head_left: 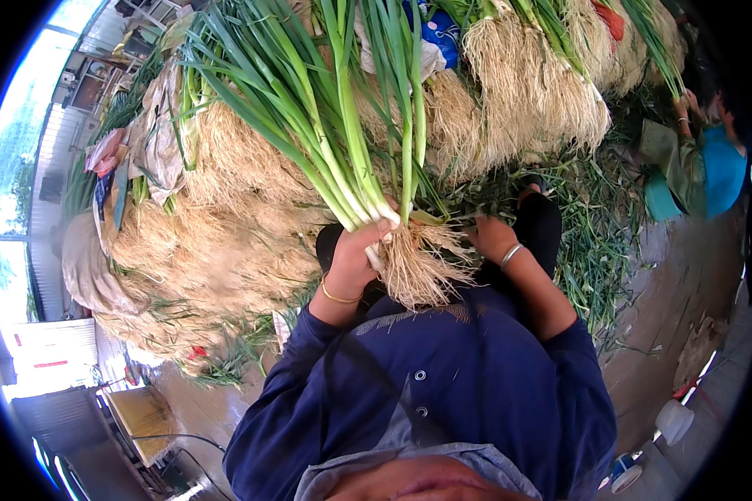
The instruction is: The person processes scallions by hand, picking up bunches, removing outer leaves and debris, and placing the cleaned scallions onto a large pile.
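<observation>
My left hand (361, 255) is wrapped round a bunch of green onions (355, 171) at their white stems. The long green leaves point away from me, and the pale roots (422, 263) hang loose toward my lap. Beside the roots, on their right, is my right hand (493, 238), its fingers curled. Whatever it may pinch is too small to make out. A yellowish loose leaf (429, 219) sticks out from the bunch between the two hands.
A large heap of green onions (226, 225), roots facing me, fills the left and far side. Stripped leaves (597, 225) litter the floor at right. Another person (710, 163) works at far right. A yellow board (146, 417) stands at lower left; a white container (675, 420) at lower right.
</observation>
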Motion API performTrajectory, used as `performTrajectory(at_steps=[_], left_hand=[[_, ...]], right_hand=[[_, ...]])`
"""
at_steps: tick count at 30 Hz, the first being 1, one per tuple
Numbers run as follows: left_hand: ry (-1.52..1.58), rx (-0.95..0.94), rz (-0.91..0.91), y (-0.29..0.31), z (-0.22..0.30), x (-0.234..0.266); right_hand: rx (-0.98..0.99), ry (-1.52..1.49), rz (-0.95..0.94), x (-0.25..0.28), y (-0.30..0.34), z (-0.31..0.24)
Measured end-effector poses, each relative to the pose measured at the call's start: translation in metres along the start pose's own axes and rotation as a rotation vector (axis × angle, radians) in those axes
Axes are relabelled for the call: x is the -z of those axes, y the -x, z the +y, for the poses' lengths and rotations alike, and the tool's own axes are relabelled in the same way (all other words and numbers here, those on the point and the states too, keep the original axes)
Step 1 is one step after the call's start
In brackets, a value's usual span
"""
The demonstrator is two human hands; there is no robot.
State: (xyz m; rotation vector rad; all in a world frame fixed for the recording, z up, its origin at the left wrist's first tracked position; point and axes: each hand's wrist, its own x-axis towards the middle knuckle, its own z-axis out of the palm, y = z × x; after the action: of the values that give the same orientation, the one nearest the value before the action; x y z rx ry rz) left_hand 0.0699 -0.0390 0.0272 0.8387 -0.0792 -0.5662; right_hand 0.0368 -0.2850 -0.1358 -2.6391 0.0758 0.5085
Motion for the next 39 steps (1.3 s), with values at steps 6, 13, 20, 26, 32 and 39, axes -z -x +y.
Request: performTrajectory(at_steps=[6,13,20,26,32,39], left_hand=[[-0.068,0.05,0.13,0.005,-0.005,-0.001],[-0.04,0.054,0.06,0.006,0.002,-0.002],[-0.066,0.059,0.046,0.002,0.001,-0.004],[-0.058,0.073,-0.033,0.003,0.005,0.002],[-0.002,0.083,-0.012,0.009,0.0,0.015],[0.055,0.112,-0.044,0.002,0.001,0.004]], right_hand=[[0.625,-0.55,0.101,0.126,0.019,-0.089],[0.507,0.014,-0.006,-0.056,-0.011,0.034],[0.375,-1.16,0.047,0.089,-0.007,-0.084],[0.541,-1.54,-0.236,0.115,-0.044,-0.133],[0.634,-0.916,-0.032,0.08,0.015,-0.112],[0.383,0.262,0.349,0.013,0.012,0.005]])
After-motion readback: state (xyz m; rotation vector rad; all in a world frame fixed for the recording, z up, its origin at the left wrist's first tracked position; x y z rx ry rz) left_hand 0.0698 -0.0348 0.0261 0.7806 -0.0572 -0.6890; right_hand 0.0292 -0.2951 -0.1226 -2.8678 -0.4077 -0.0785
